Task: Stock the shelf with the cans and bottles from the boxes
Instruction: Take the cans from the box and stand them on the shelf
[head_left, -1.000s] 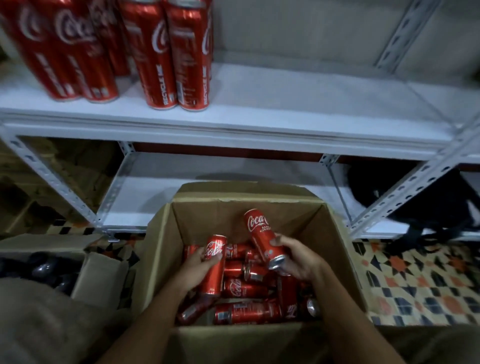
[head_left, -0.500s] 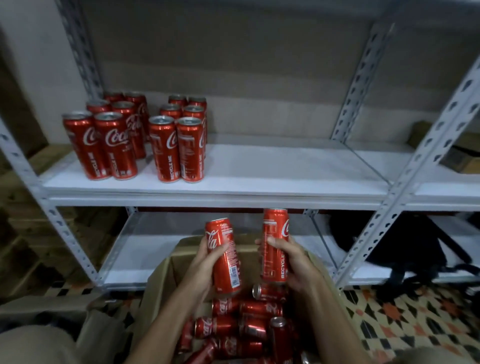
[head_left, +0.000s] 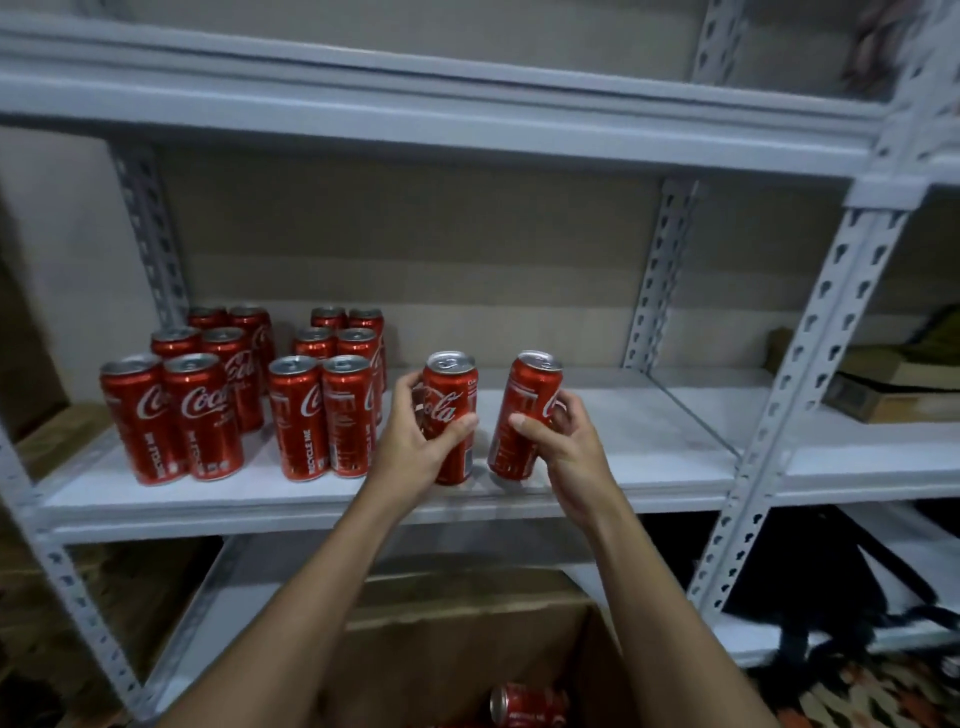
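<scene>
Cans are the matter here, and the nearest one lies on its side in the open cardboard box at the bottom of the view, between the two forearms. Above the box, the left hand is wrapped around an upright red can, thumb across its front, its base at the white shelf board. Just beside it the right hand grips a second can, which tilts with its top leaning right and its lower edge close to the board. To the left, two groups of upright cans stand on the same shelf in rows running to the back wall. A black bag sits on the lower shelf at right.
</scene>
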